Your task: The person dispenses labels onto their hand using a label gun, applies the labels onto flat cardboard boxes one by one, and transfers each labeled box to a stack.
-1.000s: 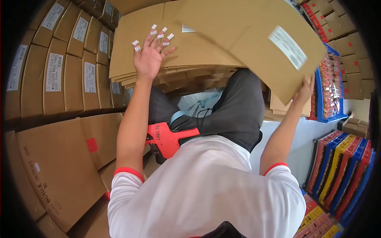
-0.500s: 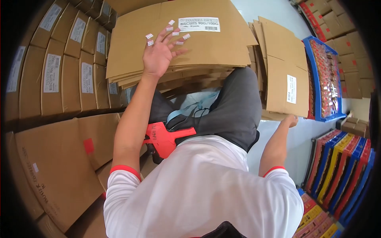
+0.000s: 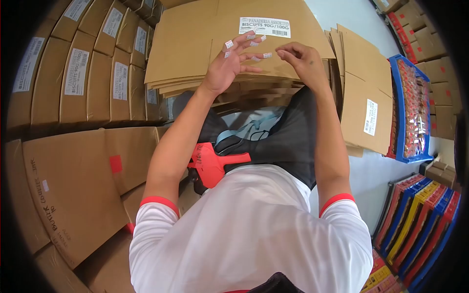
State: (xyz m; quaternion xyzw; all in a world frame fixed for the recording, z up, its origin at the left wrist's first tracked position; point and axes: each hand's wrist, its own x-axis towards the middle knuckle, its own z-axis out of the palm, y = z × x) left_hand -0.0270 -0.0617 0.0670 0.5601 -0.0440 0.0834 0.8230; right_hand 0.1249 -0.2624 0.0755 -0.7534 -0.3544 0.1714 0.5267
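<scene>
Small white stickers (image 3: 229, 44) cling to the fingertips of my left hand (image 3: 225, 68), which is palm up with fingers spread above a stack of flattened cardboard cartons (image 3: 190, 39). A printed white label (image 3: 265, 27) shows on the top carton, just beyond my fingers. My right hand (image 3: 300, 58) is over the same stack, close to my left fingertips but apart from them. Its thumb and forefinger are nearly pinched, and nothing can be made out between them. On my lap lies a red label gun (image 3: 210, 163).
Labelled closed boxes (image 3: 76, 71) are stacked at the left, with a larger carton (image 3: 73, 190) below them. A second pile of flat cartons (image 3: 364, 93) stands at the right, beside a blue crate (image 3: 413, 107) of packets. Colourful crates (image 3: 415, 215) are stacked lower right.
My right hand has let go of a flat carton, now on the right pile, and has come back beside my left hand. My left hand has shifted right.
</scene>
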